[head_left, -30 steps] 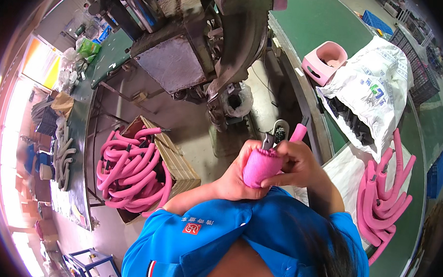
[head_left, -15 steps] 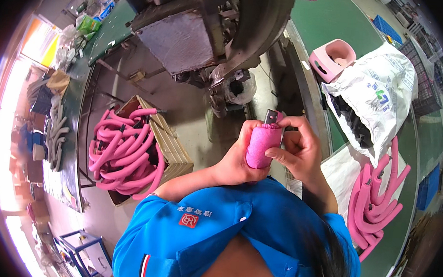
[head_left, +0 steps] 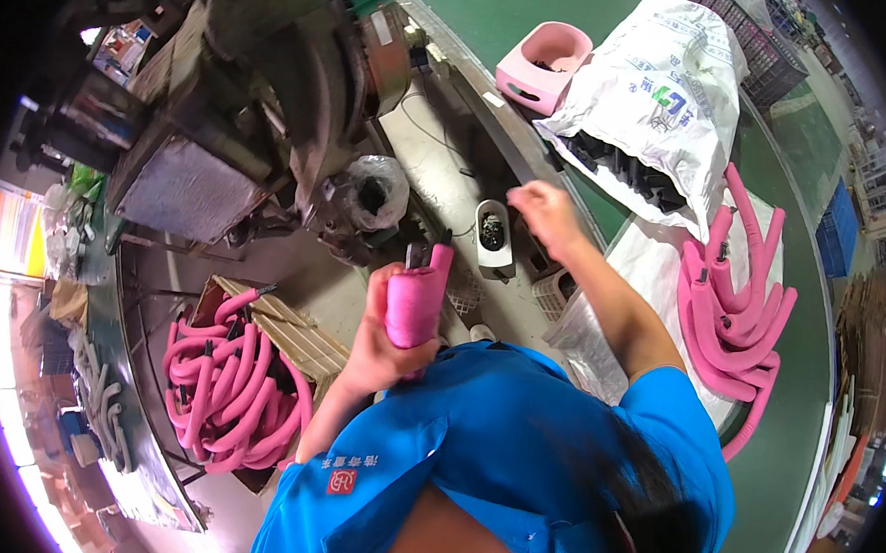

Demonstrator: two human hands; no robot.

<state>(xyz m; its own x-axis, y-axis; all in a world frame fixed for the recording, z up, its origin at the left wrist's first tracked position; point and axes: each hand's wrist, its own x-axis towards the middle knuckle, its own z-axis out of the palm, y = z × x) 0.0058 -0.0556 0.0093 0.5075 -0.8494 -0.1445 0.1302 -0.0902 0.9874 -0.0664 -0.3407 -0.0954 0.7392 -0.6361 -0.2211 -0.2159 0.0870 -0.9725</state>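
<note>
Currently: my left hand point(head_left: 385, 339) grips a pink foam tube point(head_left: 415, 300) upright, just in front of my chest, dark metal end point(head_left: 416, 257) on top. My right hand point(head_left: 546, 214) reaches far, fingers loosely open, empty, over a small white cup of dark parts point(head_left: 493, 237). Left: crate of pink tubes point(head_left: 227, 385). Right: more tubes point(head_left: 732, 312). Risk: one-handed, the tube could slip or tilt.

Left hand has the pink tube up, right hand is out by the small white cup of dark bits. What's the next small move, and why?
Probably lower the right hand to the white cup and pinch one dark piece. That hand looks empty and hovers just beside the cup, while the left hand holds the pink tube upright, its top end free.
</note>
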